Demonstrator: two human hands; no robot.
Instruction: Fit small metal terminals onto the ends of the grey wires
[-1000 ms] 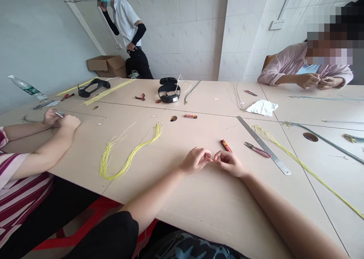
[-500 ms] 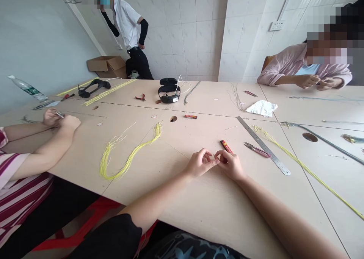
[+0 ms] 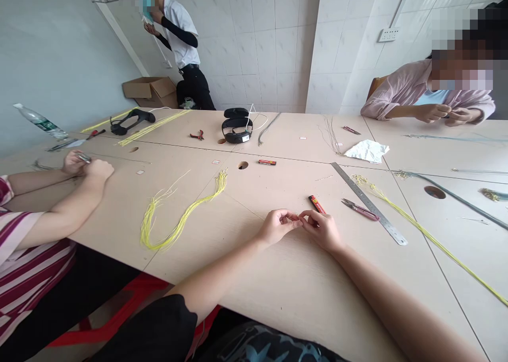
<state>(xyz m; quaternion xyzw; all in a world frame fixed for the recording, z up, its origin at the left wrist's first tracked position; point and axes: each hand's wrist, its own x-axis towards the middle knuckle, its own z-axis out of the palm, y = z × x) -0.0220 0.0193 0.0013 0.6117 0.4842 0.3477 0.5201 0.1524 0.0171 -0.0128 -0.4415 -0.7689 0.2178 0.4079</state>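
Fingertip to fingertip, my left hand [image 3: 279, 226] and my right hand [image 3: 319, 228] meet above the table, both closed in a pinch. Whatever lies between the fingertips is too small to make out. Just behind my right hand is a red and black packet [image 3: 316, 204]. Pink-handled thread snips [image 3: 361, 209] and a steel ruler [image 3: 369, 203] lie to the right of it. A bundle of yellow cords [image 3: 174, 237] curves across the table to the left of my left hand. Another yellow cord bundle [image 3: 420, 227] with small metal ends stretches out to the right.
A co-worker's hands [image 3: 89, 166] hold a small object at the left. Across the table, another person's hands [image 3: 446, 113] are together. A headset [image 3: 237, 129], red pliers [image 3: 197, 135], crumpled white paper [image 3: 367, 151], a second red packet [image 3: 267, 162] and cable holes [image 3: 243, 165] are farther back.
My left fingers have curled in closer, and my hands remain together. The standing person in the background has raised the lowered arm towards the mask.
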